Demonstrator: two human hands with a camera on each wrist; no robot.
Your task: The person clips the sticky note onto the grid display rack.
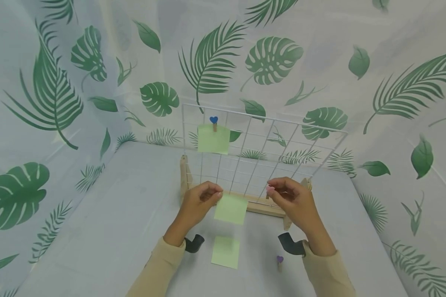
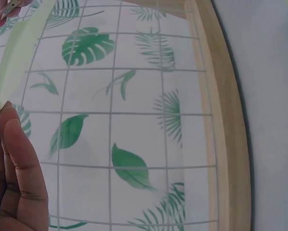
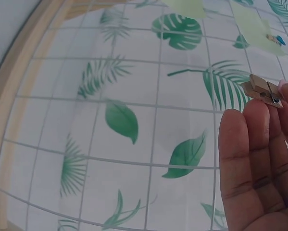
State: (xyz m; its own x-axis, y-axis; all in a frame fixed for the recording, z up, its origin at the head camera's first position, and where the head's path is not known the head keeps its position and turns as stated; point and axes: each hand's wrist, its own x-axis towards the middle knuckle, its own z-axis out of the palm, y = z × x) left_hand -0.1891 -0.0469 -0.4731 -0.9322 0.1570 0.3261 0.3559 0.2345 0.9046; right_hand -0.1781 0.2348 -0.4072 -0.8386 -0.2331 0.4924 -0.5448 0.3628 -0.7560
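Between thumb and fingertips, my left hand (image 1: 200, 202) pinches a pale green sticky note (image 1: 231, 209) by its upper left corner, in front of the wire grid (image 1: 245, 154). My right hand (image 1: 295, 202) pinches a small wooden clothespin (image 3: 263, 90) with a pink heart (image 1: 270, 188) on it, to the right of the note. On the grid's upper left, another green note (image 1: 213, 140) hangs under a clothespin with a blue heart (image 1: 214, 119). In the left wrist view the held note (image 2: 18, 53) is seen nearly edge-on.
A third green note (image 1: 225, 252) lies on the white table (image 1: 134, 198) near the front. Right of it is a clothespin with a purple heart (image 1: 280, 260). The grid stands in a wooden base (image 1: 265, 207). Leaf-printed cloth (image 1: 215, 53) hangs behind and at the sides.
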